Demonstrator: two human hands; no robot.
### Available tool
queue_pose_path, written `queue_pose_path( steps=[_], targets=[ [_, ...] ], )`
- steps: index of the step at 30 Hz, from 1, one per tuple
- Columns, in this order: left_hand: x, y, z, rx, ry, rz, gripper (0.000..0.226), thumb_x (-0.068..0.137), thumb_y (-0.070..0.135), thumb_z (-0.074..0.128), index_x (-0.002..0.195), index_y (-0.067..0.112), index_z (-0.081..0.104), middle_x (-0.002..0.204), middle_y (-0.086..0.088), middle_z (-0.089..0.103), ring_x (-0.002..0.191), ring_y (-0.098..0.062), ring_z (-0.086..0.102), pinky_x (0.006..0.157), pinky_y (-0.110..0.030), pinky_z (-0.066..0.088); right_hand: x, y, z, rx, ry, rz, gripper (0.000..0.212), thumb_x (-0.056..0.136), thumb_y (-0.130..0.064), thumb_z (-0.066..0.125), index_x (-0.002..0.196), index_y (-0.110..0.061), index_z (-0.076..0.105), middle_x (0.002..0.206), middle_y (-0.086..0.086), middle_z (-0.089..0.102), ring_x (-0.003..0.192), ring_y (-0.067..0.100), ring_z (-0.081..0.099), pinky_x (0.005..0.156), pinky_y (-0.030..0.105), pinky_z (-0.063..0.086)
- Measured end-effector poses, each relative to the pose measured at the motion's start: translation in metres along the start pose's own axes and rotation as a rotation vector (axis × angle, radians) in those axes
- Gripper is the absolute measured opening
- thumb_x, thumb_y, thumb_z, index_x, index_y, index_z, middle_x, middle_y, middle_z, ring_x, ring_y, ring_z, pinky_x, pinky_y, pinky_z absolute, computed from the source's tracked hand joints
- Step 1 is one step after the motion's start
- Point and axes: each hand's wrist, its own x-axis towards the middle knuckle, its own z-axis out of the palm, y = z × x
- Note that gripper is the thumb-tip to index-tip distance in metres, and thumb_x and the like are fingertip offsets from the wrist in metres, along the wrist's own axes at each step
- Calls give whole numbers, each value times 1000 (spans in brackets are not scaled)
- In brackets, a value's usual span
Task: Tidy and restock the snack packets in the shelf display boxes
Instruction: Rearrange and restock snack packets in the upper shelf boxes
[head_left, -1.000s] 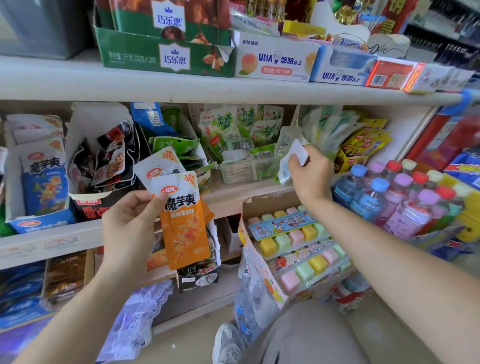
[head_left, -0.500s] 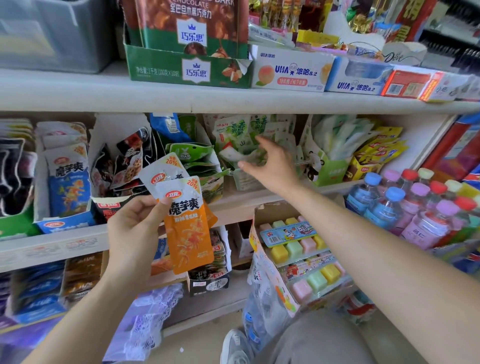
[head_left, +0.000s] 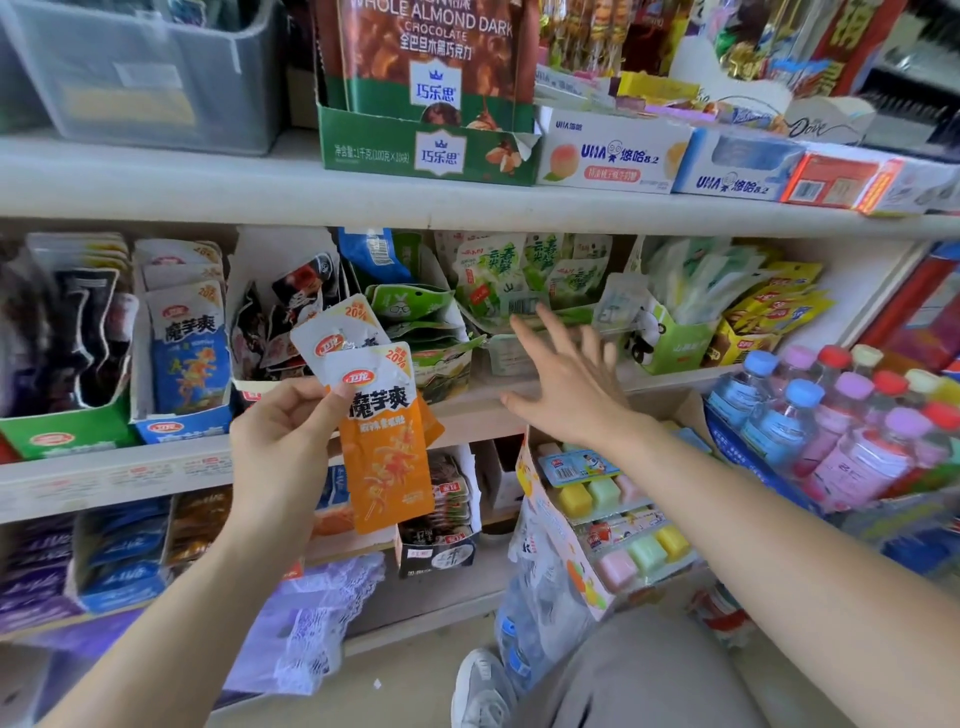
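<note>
Right hand (head_left: 566, 384) has drawn back, spread and seemingly empty; left hand (head_left: 280, 441) pinches orange packets (head_left: 387, 457).

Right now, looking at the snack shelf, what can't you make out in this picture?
- Head view, rear packets in the left hand: the orange packet covers them, count unclear.
- Head view, clear tub behind the right hand: fingers block it, contents unclear.
- Head view, bottom-left boxes: blurred, labels unreadable.
</note>
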Motion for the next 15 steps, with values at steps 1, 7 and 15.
queue_pose_path(
  steps=[1,7,15],
  targets=[
    [-1,1,-2,-2,-1,1,14,96,20,70,84,13,66,75,0,74,74,-16,72,71,-34,59,-4,0,0,-4,38,14,86,88,-68,51,158,-39,10,166,-5,7,142,34,14,110,52,21],
    [-5,10,-21,-29,1,-13,18,96,21,71,80,15,64,77,-5,71,75,-22,69,66,-34,59,-40,-45,-3,531,177,-97,61,91,-47,63,146,-27,48,147,-8,50,133,13,43,109,44,35],
    [-20,25,-62,-32,3,-78,22,95,30,72,87,12,64,87,-21,64,71,-32,60,57,-43,55,-74,-155,5,1331,-43,-160,53,79,-27,84,125,-32,59,115,-5,69,106,10,66,89,31,56]
  ],
)
